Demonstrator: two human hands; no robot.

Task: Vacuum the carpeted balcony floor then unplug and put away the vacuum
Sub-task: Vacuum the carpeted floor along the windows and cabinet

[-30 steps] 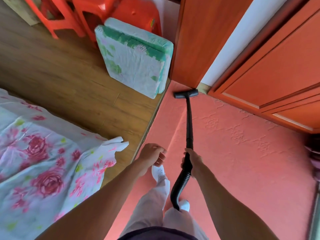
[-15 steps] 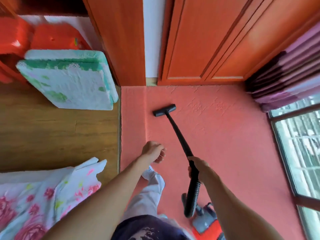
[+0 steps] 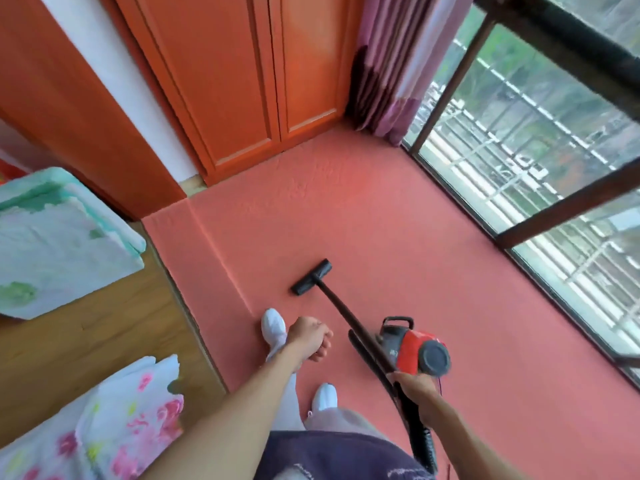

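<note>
A black vacuum wand (image 3: pixel 346 317) runs from my right hand (image 3: pixel 412 384) down to its flat black nozzle (image 3: pixel 311 277), which rests on the salmon-pink carpet (image 3: pixel 398 237). My right hand grips the wand where it meets the ribbed black hose (image 3: pixel 420 441). The red and grey vacuum body (image 3: pixel 414 348) sits on the carpet just right of the wand. My left hand (image 3: pixel 310 337) hangs free above my left foot, fingers loosely curled, holding nothing.
Orange cupboard doors (image 3: pixel 242 81) close the far end, a purple curtain (image 3: pixel 391 64) hangs in the corner, and a barred glass window (image 3: pixel 536 150) lines the right. Left lies wood floor (image 3: pixel 86 327), a green-white cushion (image 3: pixel 59 237) and a floral sheet (image 3: pixel 104 427).
The view has swung right, bringing the window, curtain and vacuum body into sight. The nozzle has been pulled back from the cupboard corner toward my feet. My right hand keeps its grip.
</note>
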